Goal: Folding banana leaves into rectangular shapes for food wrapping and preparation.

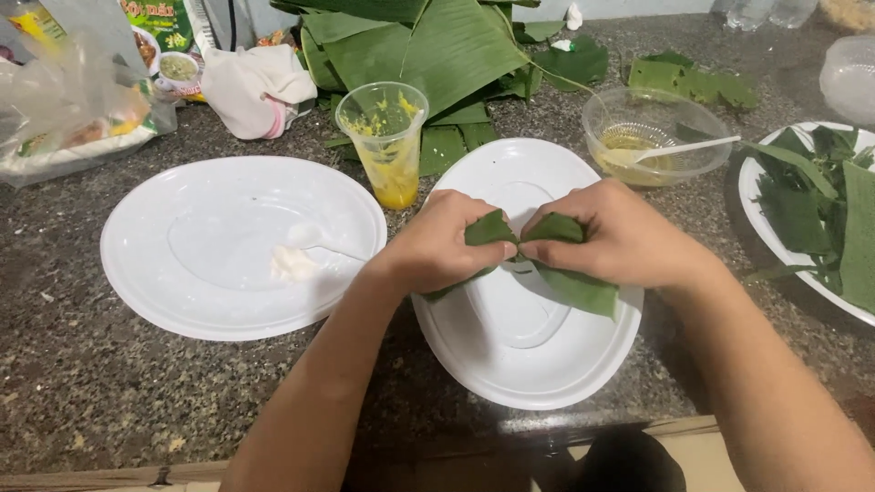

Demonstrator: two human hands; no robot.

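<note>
While white oval foam plates [182,292] crowd the speckled granite counter [82,383], the left hand [442,241] and right hand [615,237] meet mid-frame, fingers curled tight, pinching a folded green banana-leaf strip [574,287] over the centre plate [510,364].

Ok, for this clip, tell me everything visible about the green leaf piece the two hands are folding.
The leaf piece is a dark green strip, smooth and slightly glossy, like banana leaf. It is partly folded, its upper end bunched between both hands, the free end trailing down and right. It hangs just above the white oval plate on the speckled stone counter. The left hand pinches one fold, the right hand the other, fingertips meeting at the middle. What is wrapped inside, if anything, is hidden.
</note>
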